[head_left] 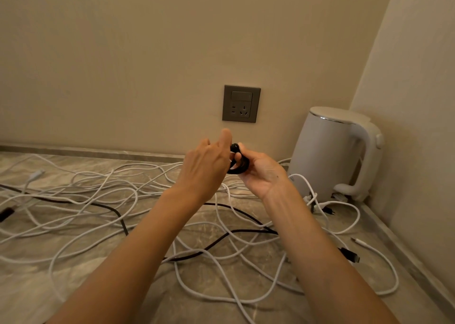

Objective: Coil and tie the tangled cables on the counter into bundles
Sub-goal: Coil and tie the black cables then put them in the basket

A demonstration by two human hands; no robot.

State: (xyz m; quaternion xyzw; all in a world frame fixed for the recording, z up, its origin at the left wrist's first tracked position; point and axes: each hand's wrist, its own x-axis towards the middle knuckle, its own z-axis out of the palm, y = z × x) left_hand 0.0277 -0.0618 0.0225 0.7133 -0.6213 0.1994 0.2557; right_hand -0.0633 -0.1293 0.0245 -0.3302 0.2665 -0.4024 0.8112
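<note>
A small coil of black cable is held up above the counter, between both hands. My right hand grips the coil, palm turned toward me. My left hand pinches the coil's upper end, with the index finger raised; its fingertips are partly hidden behind the hand. Below them several white cables lie tangled across the marble counter. A loose black cable runs through the tangle from the left edge toward the right.
A white electric kettle stands in the back right corner, with cable ends and plugs at its base. A grey wall socket sits on the wall behind the hands. A black plug and a white connector lie at the right.
</note>
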